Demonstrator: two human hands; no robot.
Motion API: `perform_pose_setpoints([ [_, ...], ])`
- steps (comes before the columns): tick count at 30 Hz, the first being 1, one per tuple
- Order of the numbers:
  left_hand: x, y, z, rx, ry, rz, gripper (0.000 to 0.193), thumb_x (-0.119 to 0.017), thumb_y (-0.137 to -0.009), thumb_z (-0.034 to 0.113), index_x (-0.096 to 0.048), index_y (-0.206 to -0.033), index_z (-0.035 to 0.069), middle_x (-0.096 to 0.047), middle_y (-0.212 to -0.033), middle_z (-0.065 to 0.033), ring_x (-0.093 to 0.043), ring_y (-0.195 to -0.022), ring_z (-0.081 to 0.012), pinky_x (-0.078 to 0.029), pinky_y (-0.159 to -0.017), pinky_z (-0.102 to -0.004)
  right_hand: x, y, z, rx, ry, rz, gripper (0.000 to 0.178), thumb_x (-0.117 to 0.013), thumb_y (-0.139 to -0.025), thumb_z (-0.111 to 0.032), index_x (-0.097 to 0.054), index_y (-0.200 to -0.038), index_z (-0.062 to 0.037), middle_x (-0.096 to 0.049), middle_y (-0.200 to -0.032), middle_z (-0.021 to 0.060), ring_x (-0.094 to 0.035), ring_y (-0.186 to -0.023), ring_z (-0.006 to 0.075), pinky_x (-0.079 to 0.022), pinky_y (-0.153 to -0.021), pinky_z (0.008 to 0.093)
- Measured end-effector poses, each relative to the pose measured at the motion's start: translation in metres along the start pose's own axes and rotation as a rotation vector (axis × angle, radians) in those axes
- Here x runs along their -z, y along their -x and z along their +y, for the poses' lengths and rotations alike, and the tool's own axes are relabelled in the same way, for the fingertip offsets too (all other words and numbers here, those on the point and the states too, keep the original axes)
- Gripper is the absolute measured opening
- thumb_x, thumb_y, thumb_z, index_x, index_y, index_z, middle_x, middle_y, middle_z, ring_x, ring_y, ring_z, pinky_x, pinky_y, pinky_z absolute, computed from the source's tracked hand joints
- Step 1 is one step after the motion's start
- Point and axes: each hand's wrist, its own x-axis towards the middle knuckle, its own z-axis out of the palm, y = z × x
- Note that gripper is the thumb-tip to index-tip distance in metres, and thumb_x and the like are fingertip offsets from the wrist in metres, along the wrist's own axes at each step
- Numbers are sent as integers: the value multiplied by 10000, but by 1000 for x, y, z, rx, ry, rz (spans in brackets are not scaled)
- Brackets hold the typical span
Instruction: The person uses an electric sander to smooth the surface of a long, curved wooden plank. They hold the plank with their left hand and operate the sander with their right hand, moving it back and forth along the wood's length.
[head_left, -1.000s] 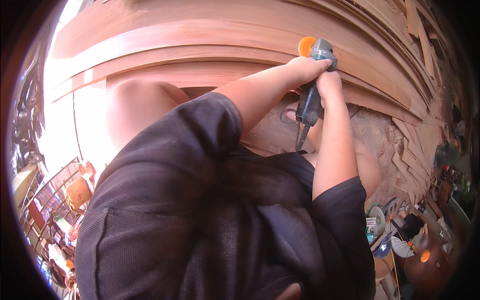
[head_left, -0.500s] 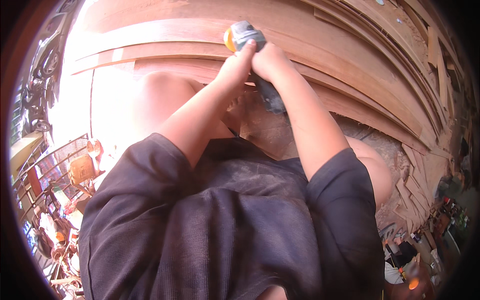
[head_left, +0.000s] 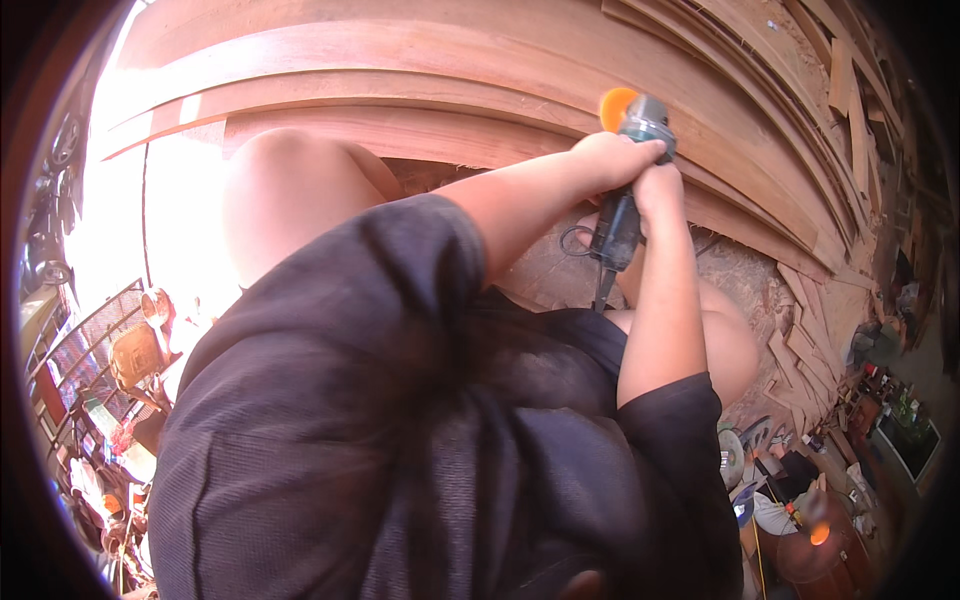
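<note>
An angle grinder (head_left: 616,235) with a dark body, a grey-green head and an orange-yellow disc (head_left: 616,104) is held over the boards, right of the middle. Around its neck, close to the head, my left hand (head_left: 610,160) is closed. My right hand (head_left: 659,192) grips the body just below, against the left one. The cord leaves the grinder's rear end toward my lap. Beneath the disc lies a wide reddish wooden board (head_left: 420,75); whether the disc touches it I cannot tell.
Narrower wooden strips (head_left: 350,143) run along the near side of the board. My bare knee (head_left: 290,165) is bent beside them at the left. Wood offcuts (head_left: 800,345) lie at the right, with cluttered tools (head_left: 800,500) lower down. A wire rack (head_left: 100,345) stands at the left.
Both hands have carried the grinder to the right along the boards. My left arm now reaches across my body, and the view has shifted slightly.
</note>
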Motion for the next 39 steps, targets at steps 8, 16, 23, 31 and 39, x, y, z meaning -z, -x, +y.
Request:
perform_pose_setpoints([
  [8, 89, 65, -88, 28, 478, 415, 904, -566, -1018, 744, -605, -1455, -46, -662, -1354, -211, -612, -1247, -285, -471, -1066, -402, -126, 41, -87, 185, 495, -196, 727, -789, -880, -591, -770, -1181, 71, -762, -1175, 336, -741, -1181, 445, -577, -1015, 477],
  [16, 36, 37, -73, -15, 255, 491, 858, -507, -1066, 708, -686, -1375, -73, -721, -1336, -225, -638, -1293, -283, -444, -1138, -405, -63, 36, -72, 155, 527, -234, 739, -739, -908, -580, -709, -1301, 45, -721, -1283, 344, -695, -1278, 442, -542, -1086, 501],
  [23, -65, -33, 12, 13, 183, 29, 832, -585, -1016, 701, -708, -1300, -71, -749, -1212, -230, -758, -1105, -311, -644, -889, -413, 69, -3, 10, 17, 364, 54, 755, -770, -923, -561, -721, -1212, 135, -752, -1199, 353, -729, -1218, 447, -571, -1003, 482],
  [31, -23, -31, 13, 18, 104, -5, 902, -565, -999, 750, -645, -1410, -50, -704, -1320, -242, -769, -1051, -365, -655, -896, -438, 31, -4, -13, -30, 91, 22, 691, -766, -942, -534, -736, -1268, 75, -767, -1244, 279, -744, -1194, 371, -570, -988, 441],
  [39, 120, 78, -57, 104, 486, 461, 788, -484, -1075, 692, -592, -1503, 39, -668, -1420, -198, -743, -1129, -348, -478, -1145, -480, -149, 22, -128, 251, 483, -317, 598, -728, -941, -492, -769, -1222, 34, -776, -1183, 296, -756, -1160, 419, -579, -981, 466],
])
